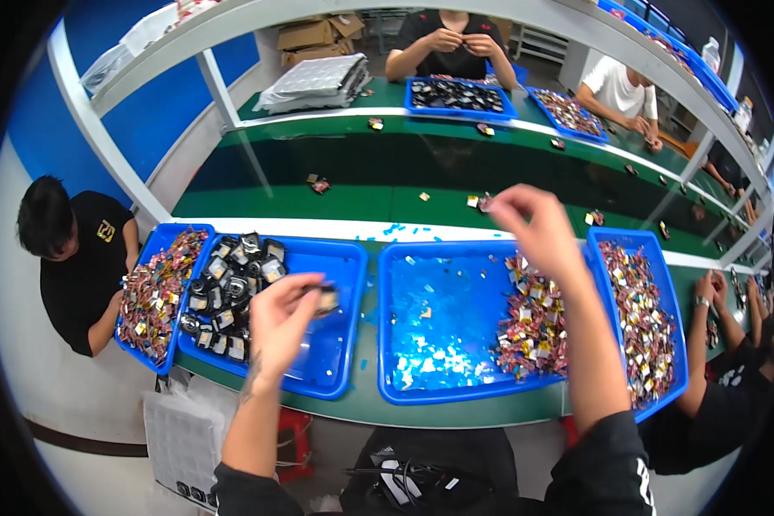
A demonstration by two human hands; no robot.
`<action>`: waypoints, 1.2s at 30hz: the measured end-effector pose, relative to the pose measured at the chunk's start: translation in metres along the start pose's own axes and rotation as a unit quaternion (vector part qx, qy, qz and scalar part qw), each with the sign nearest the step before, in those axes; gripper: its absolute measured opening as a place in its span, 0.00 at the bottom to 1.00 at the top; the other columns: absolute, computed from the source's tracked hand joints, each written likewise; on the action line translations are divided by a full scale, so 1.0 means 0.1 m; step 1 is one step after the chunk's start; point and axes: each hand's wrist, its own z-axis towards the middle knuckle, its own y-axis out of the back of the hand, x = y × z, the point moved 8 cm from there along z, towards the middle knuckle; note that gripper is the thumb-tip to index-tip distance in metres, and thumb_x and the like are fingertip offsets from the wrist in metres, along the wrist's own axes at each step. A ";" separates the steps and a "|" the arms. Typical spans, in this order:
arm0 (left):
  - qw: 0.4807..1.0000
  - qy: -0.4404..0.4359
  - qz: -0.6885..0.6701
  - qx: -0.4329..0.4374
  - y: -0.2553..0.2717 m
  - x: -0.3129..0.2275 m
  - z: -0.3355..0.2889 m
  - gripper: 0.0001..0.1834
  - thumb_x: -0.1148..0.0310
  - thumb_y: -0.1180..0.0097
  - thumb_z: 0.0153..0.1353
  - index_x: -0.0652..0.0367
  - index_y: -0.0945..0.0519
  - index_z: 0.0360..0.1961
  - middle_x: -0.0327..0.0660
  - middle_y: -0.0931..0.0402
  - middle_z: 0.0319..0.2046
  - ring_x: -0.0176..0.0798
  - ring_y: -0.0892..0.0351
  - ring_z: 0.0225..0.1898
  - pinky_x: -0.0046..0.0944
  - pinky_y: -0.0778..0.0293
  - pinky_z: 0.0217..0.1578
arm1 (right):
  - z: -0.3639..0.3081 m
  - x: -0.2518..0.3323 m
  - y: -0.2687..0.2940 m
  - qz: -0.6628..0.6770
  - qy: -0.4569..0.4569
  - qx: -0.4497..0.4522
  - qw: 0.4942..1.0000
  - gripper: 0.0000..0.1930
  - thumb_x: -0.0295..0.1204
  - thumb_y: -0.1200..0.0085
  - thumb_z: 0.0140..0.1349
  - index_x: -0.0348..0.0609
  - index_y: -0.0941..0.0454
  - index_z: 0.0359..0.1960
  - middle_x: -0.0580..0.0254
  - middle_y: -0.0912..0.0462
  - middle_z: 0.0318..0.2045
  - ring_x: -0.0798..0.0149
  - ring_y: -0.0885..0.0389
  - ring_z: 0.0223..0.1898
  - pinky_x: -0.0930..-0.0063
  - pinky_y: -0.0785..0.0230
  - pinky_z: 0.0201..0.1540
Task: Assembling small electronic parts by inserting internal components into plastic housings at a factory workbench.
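My left hand (282,320) pinches a small black-cased device with a pale label (326,301), held over the left blue tray (353,322). The device is blurred. Several similar black devices (232,284) fill that tray's left side. My right hand (533,225) reaches across to the far green conveyor, its thumb and fingers closed at a small reddish wired part (486,203). A white-and-yellow piece (473,202) shows beside that part. Below my right forearm, the middle blue tray (439,397) holds a heap of small wired parts (529,322) on its right side.
More wired parts fill blue trays at far left (156,297) and right (636,318). Loose parts (319,184) lie along the green conveyor (387,206). A white metal frame (146,163) crosses above. Co-workers sit opposite and at both sides. A red stool (294,443) stands below.
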 end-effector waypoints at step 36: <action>0.979 -0.080 -0.066 0.176 -1.59 0.06 -0.09 0.18 0.73 0.39 0.59 0.55 0.21 0.52 0.41 0.30 0.46 0.34 0.26 0.45 0.30 0.25 0.41 | -1.01 -0.19 0.15 0.115 -0.083 -0.028 0.989 0.04 0.20 0.44 0.58 0.37 0.26 0.33 0.58 0.23 0.40 0.68 0.25 0.46 0.73 0.33 0.49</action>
